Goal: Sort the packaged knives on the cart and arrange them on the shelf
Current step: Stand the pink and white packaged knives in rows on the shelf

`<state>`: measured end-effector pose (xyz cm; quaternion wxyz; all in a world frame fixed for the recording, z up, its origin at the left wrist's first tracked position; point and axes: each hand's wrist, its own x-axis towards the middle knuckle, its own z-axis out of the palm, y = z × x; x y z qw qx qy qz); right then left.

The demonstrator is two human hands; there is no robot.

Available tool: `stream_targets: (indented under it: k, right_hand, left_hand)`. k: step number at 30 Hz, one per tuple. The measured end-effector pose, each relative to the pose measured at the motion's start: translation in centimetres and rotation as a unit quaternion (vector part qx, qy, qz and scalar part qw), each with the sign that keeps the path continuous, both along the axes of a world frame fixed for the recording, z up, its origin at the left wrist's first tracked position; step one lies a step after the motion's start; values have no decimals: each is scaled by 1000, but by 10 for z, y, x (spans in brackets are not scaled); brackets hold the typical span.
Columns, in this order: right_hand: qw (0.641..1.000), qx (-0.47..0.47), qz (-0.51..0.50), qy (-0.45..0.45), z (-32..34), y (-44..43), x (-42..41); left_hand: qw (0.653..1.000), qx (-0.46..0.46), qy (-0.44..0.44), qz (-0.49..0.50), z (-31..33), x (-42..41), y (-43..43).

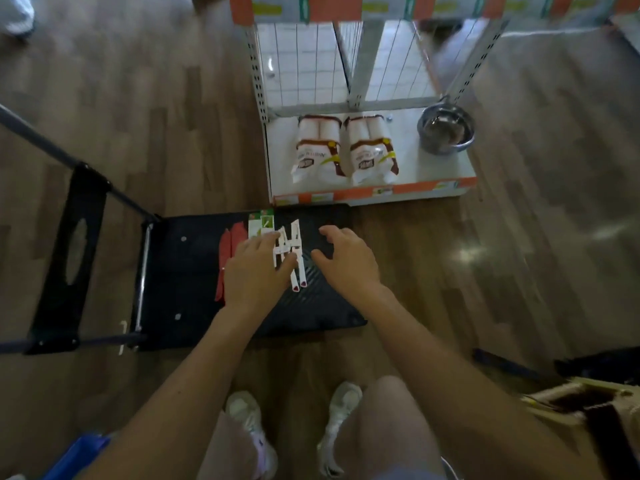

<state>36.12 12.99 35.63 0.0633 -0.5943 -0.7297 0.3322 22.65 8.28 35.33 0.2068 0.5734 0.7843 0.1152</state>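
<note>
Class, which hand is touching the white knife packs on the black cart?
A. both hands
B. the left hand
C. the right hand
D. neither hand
B: the left hand lies on the white knife packs on the cart, while the right hand is held apart to their right.

Shop floor.
A gondola shelf (433, 171) with orange price strips (374, 192) is displaying bagged goods (372, 150); a platform cart (194, 271) is standing alongside.
</note>
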Motion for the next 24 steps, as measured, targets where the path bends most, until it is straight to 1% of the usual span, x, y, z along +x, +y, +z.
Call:
stream_targets:
  k: [3,8,13,16,18,21,24]
  right_hand:
    - [1000,-5,-13,12,-97,1,-12]
    - [997,-44,-60,37,-247,22,-25]
    - [994,-52,-94,21,-356,48,-46]
    - [995,-48,-85,-1,-393,60,-57]
    - [996,-33,-85,-11,-409,64,-59]
    - [995,-6,-97,-24,-422,68,-59]
    - [997,7,-70,-45,-426,70,-61]
  left_hand:
    - [1000,4,-12,19,-94,-9,7]
    - [995,37,-65,64,-248,-20,24]
    - [992,28,-101,70,-366,-15,38]
    - [990,23,-111,83,-409,-10,46]
    - [991,20,-101,88,-425,-7,49]
    - [991,28,-69,110,-439,-5,54]
    - [989,36,-60,128,-440,-4,61]
